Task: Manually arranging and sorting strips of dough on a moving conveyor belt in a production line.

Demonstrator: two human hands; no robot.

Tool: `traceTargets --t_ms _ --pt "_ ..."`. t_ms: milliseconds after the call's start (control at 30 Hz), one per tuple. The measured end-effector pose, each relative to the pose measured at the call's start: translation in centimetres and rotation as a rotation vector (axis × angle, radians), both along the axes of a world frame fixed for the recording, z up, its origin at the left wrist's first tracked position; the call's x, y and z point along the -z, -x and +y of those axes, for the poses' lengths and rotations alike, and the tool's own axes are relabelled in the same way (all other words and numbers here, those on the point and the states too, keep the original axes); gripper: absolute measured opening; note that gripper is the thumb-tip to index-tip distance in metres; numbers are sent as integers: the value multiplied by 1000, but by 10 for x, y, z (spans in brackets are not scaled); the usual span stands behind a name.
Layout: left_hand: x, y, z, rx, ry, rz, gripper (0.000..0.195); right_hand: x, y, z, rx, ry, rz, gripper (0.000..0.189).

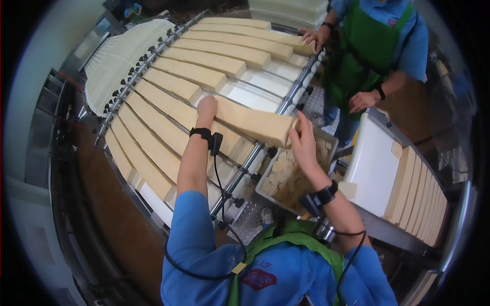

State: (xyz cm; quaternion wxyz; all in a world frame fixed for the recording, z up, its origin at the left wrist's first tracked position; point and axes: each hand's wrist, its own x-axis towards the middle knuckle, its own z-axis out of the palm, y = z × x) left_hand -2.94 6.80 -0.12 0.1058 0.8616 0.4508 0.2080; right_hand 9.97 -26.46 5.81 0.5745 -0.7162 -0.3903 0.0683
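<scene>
A long pale slab (252, 119), apparently bean curd or a similar food, spans between my two hands at the near side of the conveyor. My left hand (208, 107) grips its far left end. At the right end, my right hand (303, 137) has its palm and fingers against the end face, with the thumb near the top edge. This slab reaches out over the metal rail (245, 164). Similar slabs (153, 126) lie side by side on the white belt (249, 93), parted by thin metal dividers.
Below the slab stands a grey bin (264, 189) of pale scraps. At right, a white board (369, 160) holds a row of slabs (417, 195). A co-worker in a green apron (363, 42) stands across, one hand (316, 37) on another slab. Black knobs line the metal rails.
</scene>
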Motion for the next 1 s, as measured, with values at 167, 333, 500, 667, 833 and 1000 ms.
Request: traceTargets --t_ms 167,333,500,667,833,1000 --pt "-48 4 -79 276 -219 0 20 27 8 56 -79 146 86 53" --pt "-46 54 -193 578 -177 42 34 65 13 70 -173 83 326 59" --pt "-16 62 -180 482 -140 55 41 49 19 36 -29 -46 495 60" --pt "-28 56 -173 601 -334 132 32 81 -16 -45 26 -219 510 57" --pt "-41 57 -173 567 -396 135 25 101 -30 -142 158 345 93 54" --pt "-31 54 -172 720 -397 158 18 91 -9 -206 135 253 286 43"
